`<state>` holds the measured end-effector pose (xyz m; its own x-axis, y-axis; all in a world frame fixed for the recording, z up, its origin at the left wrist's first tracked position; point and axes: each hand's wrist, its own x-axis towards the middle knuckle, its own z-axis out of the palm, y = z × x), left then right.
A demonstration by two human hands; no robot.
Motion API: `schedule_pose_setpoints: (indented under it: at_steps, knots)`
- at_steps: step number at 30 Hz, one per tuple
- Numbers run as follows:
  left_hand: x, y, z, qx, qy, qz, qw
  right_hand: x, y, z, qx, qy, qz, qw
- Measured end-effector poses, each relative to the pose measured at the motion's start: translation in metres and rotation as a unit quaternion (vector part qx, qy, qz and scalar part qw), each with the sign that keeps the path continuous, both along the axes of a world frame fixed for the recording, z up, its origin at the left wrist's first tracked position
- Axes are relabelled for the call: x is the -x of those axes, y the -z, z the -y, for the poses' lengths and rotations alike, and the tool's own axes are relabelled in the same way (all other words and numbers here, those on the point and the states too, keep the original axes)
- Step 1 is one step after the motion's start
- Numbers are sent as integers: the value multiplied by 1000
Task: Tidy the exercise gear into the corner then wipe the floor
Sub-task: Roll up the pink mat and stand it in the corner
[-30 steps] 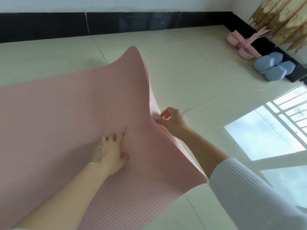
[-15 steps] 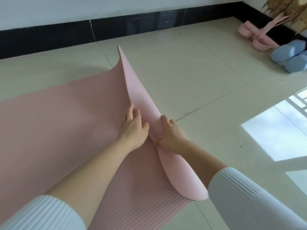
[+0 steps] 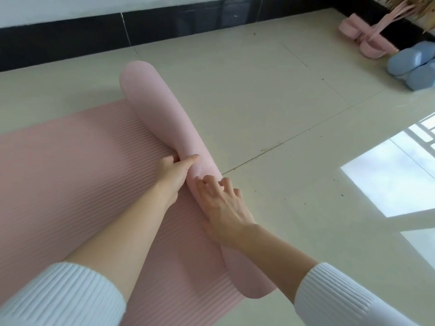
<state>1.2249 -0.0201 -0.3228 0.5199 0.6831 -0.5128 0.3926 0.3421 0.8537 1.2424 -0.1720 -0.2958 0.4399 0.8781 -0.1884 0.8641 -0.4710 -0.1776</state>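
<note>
A pink ribbed exercise mat (image 3: 70,175) lies flat on the tiled floor, and its right end is curled into a roll (image 3: 162,114) that runs from far to near. My left hand (image 3: 175,171) grips the roll at its middle, thumb on top and fingers tucked under the curl. My right hand (image 3: 223,208) rests on the roll just nearer to me, fingers spread and pressing down on it. In the far right corner lie a pink pedal puller (image 3: 367,41) and two blue dumbbells (image 3: 414,64).
A black skirting board (image 3: 70,38) runs along the far wall. Dried pampas stems (image 3: 404,5) hang over the corner gear. A bright window reflection (image 3: 388,177) lies on the glossy floor tiles (image 3: 270,102) at right, with small specks of dirt around it.
The lifted mat edge has been folded over and turned into a roll. Both hands moved from pinching the edge to holding the roll. The view has tilted down and left.
</note>
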Motion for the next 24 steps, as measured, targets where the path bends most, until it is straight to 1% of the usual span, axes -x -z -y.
schedule_pose_setpoints:
  at_steps: [2,3,5,6,8,10,11,12,13,14,15,16,17,18,21,24]
  knots:
    - [10,2,-7,35,-16,-11,999,3,-5,-4,-50,24,-74,996]
    - [15,1,-9,50,-25,-16,998,4,-7,-6,-90,52,-114,988]
    - [26,3,-13,83,-39,-25,996,5,-7,-10,-166,135,-195,957]
    - [31,6,-16,100,-43,-25,994,4,-7,-12,-187,178,-228,939]
    - [45,8,-22,112,-39,-13,993,0,-8,-15,-178,247,-280,910]
    - [56,7,-29,84,-16,-8,996,-5,-10,-20,-113,297,-327,890]
    - [60,6,-31,55,5,-13,998,-7,-11,-24,-72,309,-335,887]
    - [64,3,-33,6,34,-28,999,-8,-12,-27,-36,308,-328,892]
    - [68,0,-35,-78,70,-62,993,-7,-13,-30,-11,300,-310,902]
    - [71,-5,-37,-192,114,-106,969,-5,-14,-33,3,292,-291,911]
    - [75,-8,-41,-306,161,-145,927,-3,-16,-35,9,286,-277,917]
    - [79,-13,-43,-392,204,-161,882,0,-17,-37,9,282,-270,921]
    - [82,-17,-47,-433,236,-163,855,5,-19,-39,6,274,-268,923]
    - [85,-21,-52,-431,254,-154,852,10,-20,-41,2,264,-267,927]
    - [94,-36,-67,-349,260,-139,889,28,-21,-46,-12,230,-287,930]
    - [112,-40,-73,-281,251,-151,914,41,-20,-53,-69,216,-318,921]
